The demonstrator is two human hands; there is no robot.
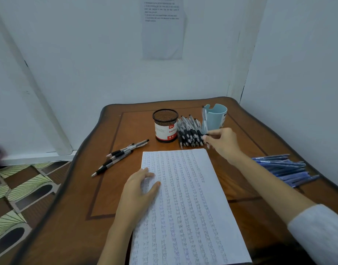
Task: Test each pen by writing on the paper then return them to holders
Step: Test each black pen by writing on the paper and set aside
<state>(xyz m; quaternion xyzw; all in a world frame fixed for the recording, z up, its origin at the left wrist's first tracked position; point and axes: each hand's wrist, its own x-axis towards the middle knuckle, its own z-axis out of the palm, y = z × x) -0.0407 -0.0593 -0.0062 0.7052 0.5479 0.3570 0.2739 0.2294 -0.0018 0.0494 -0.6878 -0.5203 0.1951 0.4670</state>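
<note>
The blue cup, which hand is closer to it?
Right. The right hand is just in front of the blue cup, pinching a pen beside it. The left hand rests flat on the paper, farther away toward the person.

White walls (88,54), printed notice (163,27) taped up; brown wooden table (107,188); patterned floor (21,188).
</note>
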